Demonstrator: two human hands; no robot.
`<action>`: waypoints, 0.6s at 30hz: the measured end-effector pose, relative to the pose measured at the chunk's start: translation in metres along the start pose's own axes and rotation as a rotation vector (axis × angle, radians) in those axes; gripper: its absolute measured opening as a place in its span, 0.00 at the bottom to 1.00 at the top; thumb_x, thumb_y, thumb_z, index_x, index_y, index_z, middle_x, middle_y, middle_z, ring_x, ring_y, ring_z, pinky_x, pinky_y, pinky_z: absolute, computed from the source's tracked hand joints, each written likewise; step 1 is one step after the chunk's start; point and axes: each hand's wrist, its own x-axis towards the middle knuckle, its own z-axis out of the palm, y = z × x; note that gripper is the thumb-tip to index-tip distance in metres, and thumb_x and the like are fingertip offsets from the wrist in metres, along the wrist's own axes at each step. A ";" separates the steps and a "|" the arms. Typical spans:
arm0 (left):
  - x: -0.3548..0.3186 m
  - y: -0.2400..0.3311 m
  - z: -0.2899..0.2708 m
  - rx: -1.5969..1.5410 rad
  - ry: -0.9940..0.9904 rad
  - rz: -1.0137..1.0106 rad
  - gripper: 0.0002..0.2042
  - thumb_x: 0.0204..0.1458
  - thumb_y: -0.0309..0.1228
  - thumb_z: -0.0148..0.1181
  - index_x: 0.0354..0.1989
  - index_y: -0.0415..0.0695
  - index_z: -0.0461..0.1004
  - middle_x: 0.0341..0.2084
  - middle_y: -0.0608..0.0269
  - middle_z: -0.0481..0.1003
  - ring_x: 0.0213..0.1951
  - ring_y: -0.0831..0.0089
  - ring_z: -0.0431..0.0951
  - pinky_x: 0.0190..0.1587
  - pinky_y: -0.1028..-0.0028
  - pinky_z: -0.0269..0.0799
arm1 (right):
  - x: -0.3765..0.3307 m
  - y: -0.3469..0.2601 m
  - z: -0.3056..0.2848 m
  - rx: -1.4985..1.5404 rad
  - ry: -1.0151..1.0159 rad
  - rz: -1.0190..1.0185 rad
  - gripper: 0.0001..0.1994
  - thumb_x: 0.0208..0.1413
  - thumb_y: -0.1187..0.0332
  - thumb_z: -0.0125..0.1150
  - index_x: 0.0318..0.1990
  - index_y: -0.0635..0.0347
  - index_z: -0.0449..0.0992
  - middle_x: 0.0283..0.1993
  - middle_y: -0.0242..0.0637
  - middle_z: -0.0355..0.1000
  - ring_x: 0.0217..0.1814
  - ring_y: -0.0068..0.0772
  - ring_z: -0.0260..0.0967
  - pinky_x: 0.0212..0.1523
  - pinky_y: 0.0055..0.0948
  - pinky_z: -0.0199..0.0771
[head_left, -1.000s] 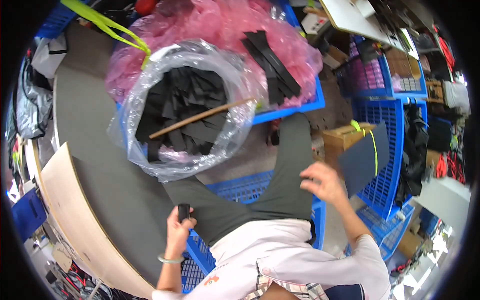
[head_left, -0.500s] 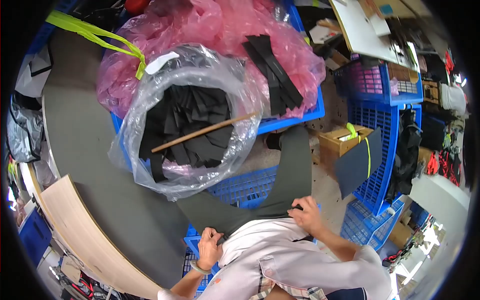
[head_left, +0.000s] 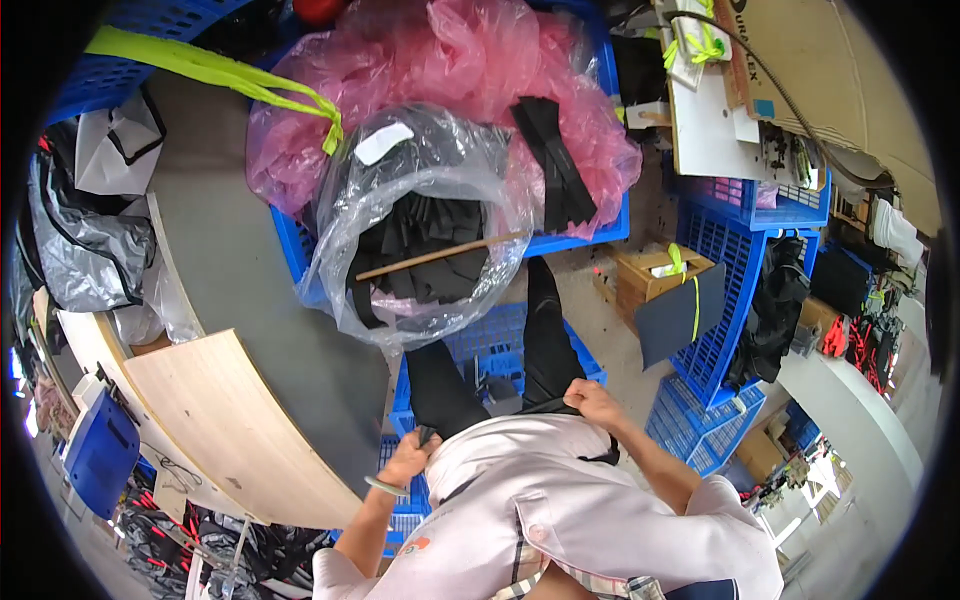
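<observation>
My left hand (head_left: 407, 459) is closed at the left of my waist, with a bit of dark cloth (head_left: 428, 436) poking out between its fingers. Level with my right hip, my right hand (head_left: 594, 399) pinches the end of a thin dark edge of cloth (head_left: 545, 406) that runs along my lap. How the two pieces join is hidden by my pale shirt (head_left: 500, 455). My black-clad legs (head_left: 445, 390) stretch ahead. Beyond them, a clear plastic bag (head_left: 335, 290) gapes, filled with black fabric strips (head_left: 430, 235); a thin wooden stick (head_left: 430, 260) lies across its mouth.
Pink plastic sheeting (head_left: 450, 60) fills a blue crate (head_left: 590, 228) behind the bag, with more black strips (head_left: 553, 165) on top. A grey tabletop (head_left: 260, 240) and a pale wooden board (head_left: 240, 420) lie left. Blue crates (head_left: 700, 300) and a wooden box (head_left: 645, 277) stand right.
Dark grey-green cloth spread over my legs has gone from there, baring black legs and a blue crate between them. Both hands remain near my waist; the view has shifted.
</observation>
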 end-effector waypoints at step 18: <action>0.090 -0.065 0.016 -0.069 -0.157 0.029 0.09 0.50 0.30 0.57 0.32 0.35 0.72 0.24 0.61 0.74 0.29 0.75 0.67 0.35 0.73 0.64 | 0.067 0.030 -0.008 -0.124 -0.152 0.042 0.05 0.45 0.68 0.54 0.25 0.59 0.72 0.27 0.45 0.72 0.32 0.45 0.72 0.32 0.40 0.68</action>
